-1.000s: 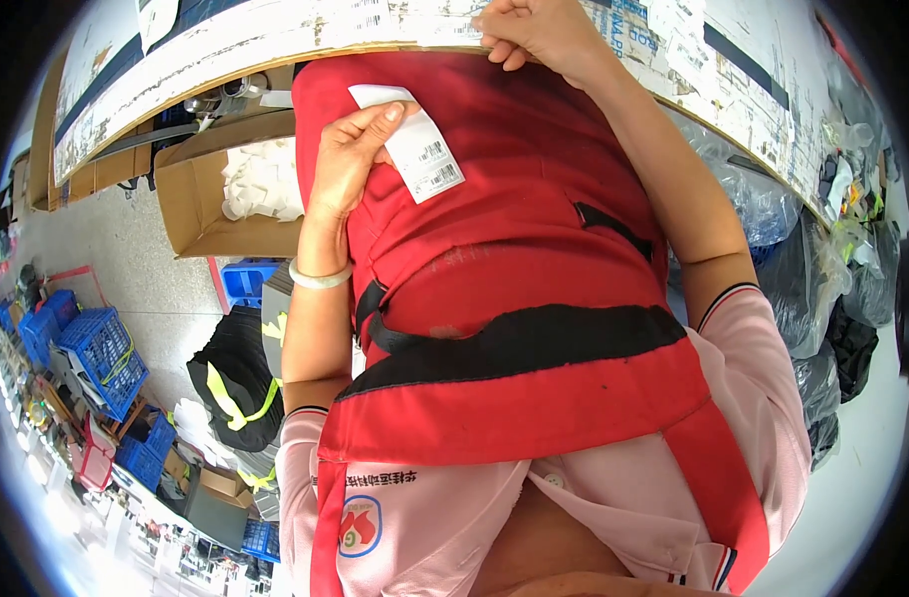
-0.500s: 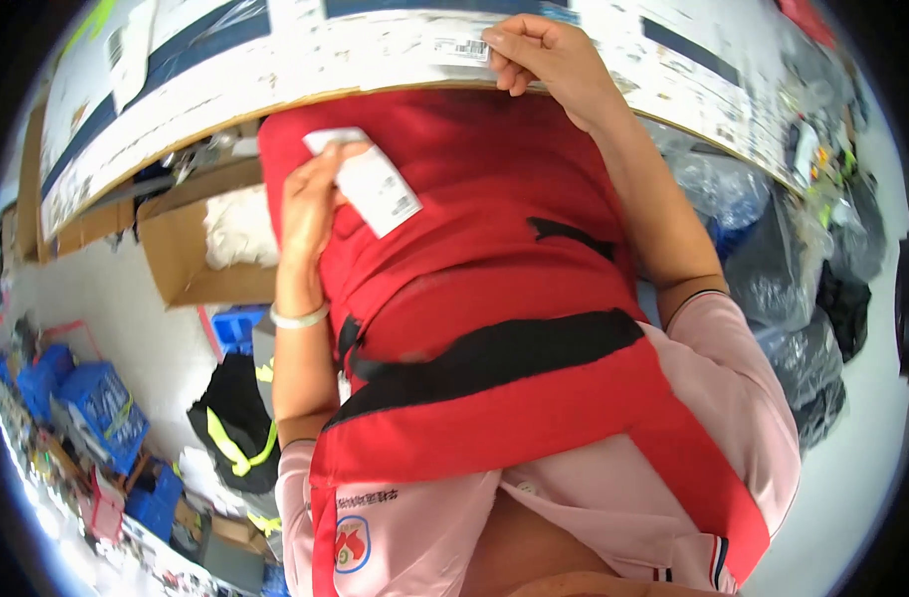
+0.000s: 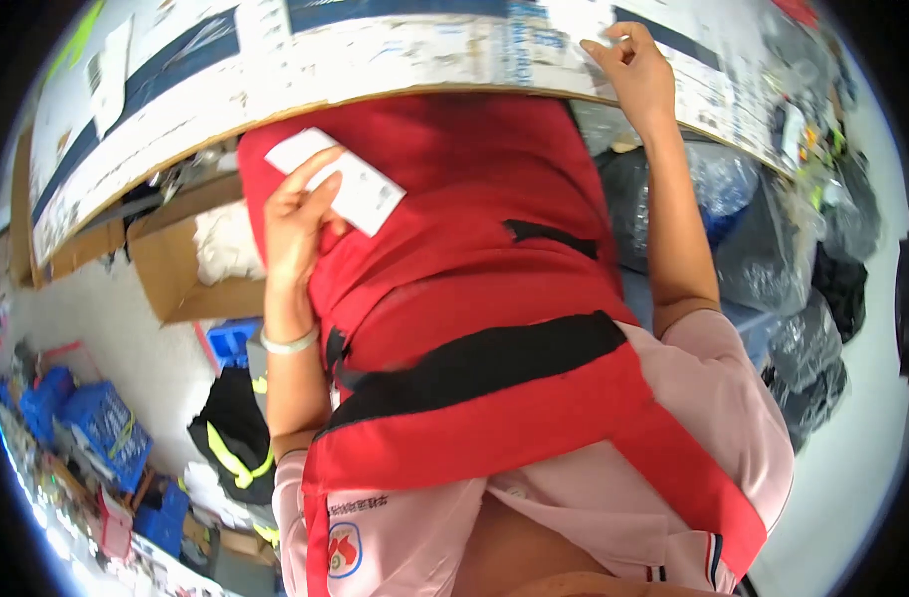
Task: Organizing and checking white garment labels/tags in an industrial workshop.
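Note:
My left hand (image 3: 297, 214) is closed on a small stack of white labels (image 3: 367, 194) with dark print, held over the lap of my red apron (image 3: 444, 209). Its thumb lies on the top label. At the upper right, my right hand (image 3: 635, 80) is over the work table (image 3: 395, 55), thumb and fingers apart. A pale, shiny flat piece (image 3: 577, 20) lies just past its fingertips, partly cut off by the picture's edge; I cannot make out its kind.
The table's near edge runs across my lap, its top covered with worn white and dark blue sheeting. Left below stands an open cardboard box (image 3: 171, 264) with white material. Dark and clear plastic bags (image 3: 763, 259) crowd the right. Blue crates (image 3: 106, 423) stand at the far left.
My right hand has moved right along the table, and its fingers have spread. The printed label by its fingertips is out of the earlier place. My left hand has turned and lowered slightly with the labels.

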